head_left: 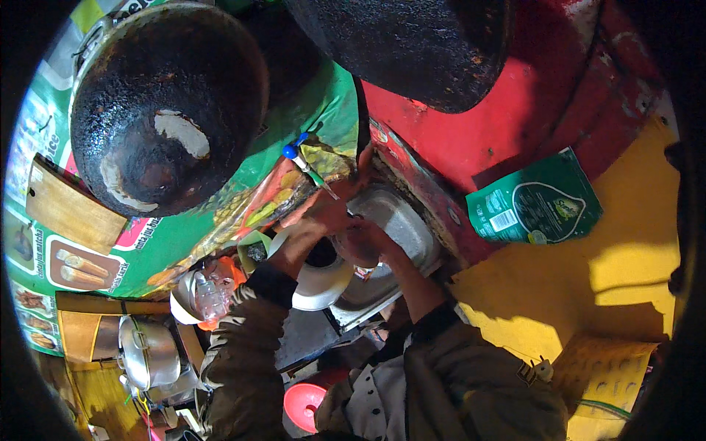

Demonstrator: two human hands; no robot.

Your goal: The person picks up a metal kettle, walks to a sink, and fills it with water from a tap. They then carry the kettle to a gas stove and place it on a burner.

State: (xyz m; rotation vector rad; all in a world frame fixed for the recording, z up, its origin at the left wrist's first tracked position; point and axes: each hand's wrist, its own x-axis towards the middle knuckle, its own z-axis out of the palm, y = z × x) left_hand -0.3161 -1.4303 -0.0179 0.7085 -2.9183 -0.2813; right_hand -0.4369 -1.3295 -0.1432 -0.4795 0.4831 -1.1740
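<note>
Left hand [323, 215] close against right hand [366, 239], over basin [407, 217] and bowl [314, 295], grip of each unclear (cannot tell if around anything), pouch [535, 203] farther right, wok [173, 81] upper left

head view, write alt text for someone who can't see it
A person's left hand and right hand meet at a grey metal basin; whether they hold anything is unclear. Two large blackened pans sit beyond, with a green packet to the right.
</note>
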